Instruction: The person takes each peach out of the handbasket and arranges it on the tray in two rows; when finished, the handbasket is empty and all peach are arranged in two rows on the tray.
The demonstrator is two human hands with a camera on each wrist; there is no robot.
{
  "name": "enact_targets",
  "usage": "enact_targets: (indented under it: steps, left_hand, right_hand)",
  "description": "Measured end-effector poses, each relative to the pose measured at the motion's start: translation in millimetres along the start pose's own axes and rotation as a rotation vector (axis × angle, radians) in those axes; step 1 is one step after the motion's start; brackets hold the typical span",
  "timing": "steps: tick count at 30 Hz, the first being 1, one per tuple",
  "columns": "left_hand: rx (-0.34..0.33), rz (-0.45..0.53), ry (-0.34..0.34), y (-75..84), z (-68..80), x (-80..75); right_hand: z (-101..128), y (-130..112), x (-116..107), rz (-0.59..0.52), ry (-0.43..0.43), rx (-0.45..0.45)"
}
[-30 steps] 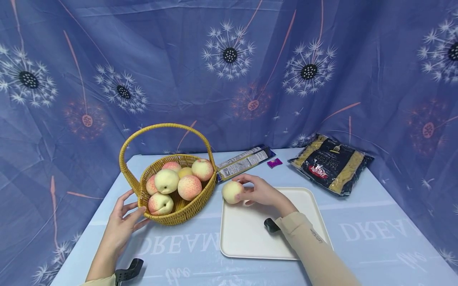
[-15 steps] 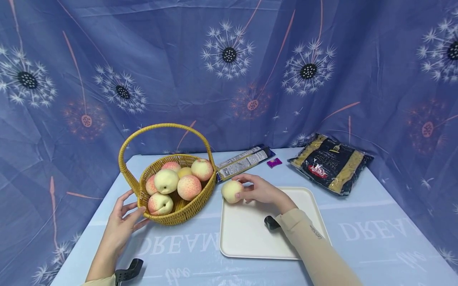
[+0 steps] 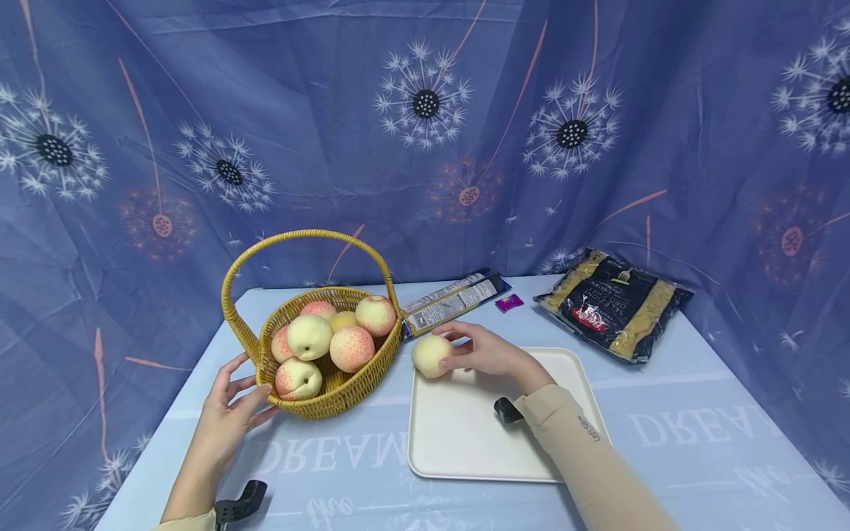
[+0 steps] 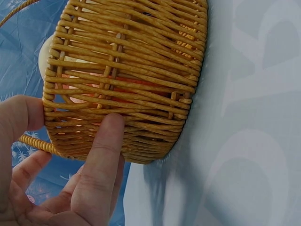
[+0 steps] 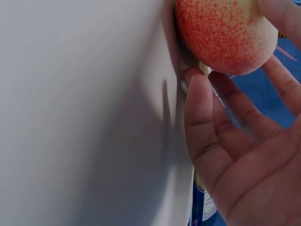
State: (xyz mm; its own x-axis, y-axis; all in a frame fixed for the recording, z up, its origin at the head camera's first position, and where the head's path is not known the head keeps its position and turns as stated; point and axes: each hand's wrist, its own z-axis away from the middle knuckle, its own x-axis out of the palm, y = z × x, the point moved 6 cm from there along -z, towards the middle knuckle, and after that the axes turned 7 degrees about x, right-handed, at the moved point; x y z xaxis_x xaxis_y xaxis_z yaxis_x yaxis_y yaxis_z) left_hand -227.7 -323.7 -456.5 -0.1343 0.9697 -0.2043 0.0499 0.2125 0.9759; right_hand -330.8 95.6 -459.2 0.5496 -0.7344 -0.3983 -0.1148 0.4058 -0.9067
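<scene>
My right hand [image 3: 488,354] has its fingers curled round a peach [image 3: 432,356] at the far left corner of the white tray [image 3: 465,442]. It's round, so no real long axis; red blush faces my palm. Left hand [image 3: 226,413], fingers straight, touches the wicker basket [image 3: 332,398] wall.

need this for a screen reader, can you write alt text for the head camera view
A person's right hand holds a peach at the far left corner of a white tray, while the left hand touches a wicker basket of peaches on a blue tablecloth. A pasta bag lies behind.
</scene>
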Motion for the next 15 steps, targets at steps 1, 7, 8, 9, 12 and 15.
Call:
enact_targets:
  steps: [1, 7, 8, 9, 12, 15]
  left_hand:
    - [-0.002, 0.000, 0.000, -0.1, 0.0, -0.1]
    - [-0.006, 0.001, -0.003, -0.4, 0.1, -0.1]
    - [-0.006, 0.001, -0.003, -0.5, 0.1, -0.1]
    - [-0.006, 0.000, -0.004, -0.5, 0.1, -0.1]
    - [-0.008, 0.000, -0.004, -1.0, 0.1, -0.3]
    - [-0.013, -0.002, -0.006, -1.6, 0.0, -0.5]
  right_hand:
    - [-0.1, -0.6, -0.1, 0.004, -0.001, -0.007]
    - [-1.1, -2.9, -0.6, 0.018, -0.006, -0.032]
    - [-1.1, -3.4, -0.6, 0.019, -0.006, -0.033]
    - [-1.4, -3.6, -0.8, 0.026, -0.005, -0.034]
    - [-1.4, -5.9, -1.8, 0.040, -0.001, -0.026]
    - [-0.7, -10.3, -5.1, 0.072, 0.016, -0.021]
